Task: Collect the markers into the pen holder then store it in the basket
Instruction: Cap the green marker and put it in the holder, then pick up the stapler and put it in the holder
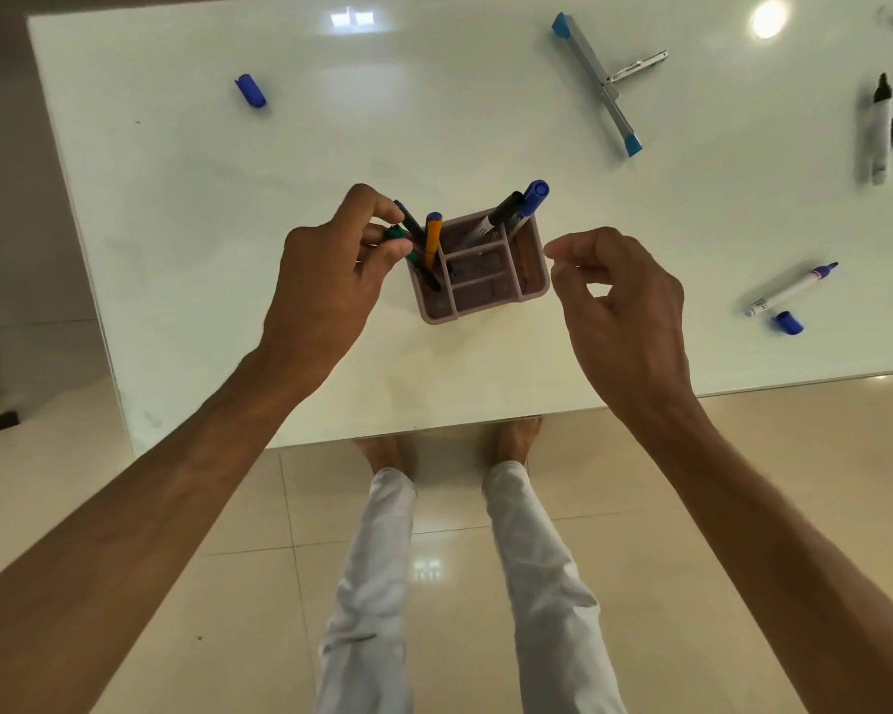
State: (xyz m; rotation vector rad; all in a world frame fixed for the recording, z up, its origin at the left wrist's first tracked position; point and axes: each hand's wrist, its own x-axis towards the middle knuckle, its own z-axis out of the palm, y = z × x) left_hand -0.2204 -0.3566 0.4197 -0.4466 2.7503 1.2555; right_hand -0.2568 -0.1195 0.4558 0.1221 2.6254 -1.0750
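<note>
My left hand (331,260) pinches a green-capped pen (400,239), lowering it into the pen holder (485,280) mid-tabletop. My right hand (619,301) hovers beside it, loosely curled and holding nothing, ready to steady it.

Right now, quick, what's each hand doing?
Left hand: pinching a green-capped marker at the left compartment of the pink pen holder.
Right hand: fingers loosely curled, holding nothing, beside the holder.

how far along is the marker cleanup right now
Done: several markers stand in the pen holder. In hand: the left hand is slotting a green marker in. Left: the uncapped blue marker, the black marker, loose caps, then the basket, not in view.
</note>
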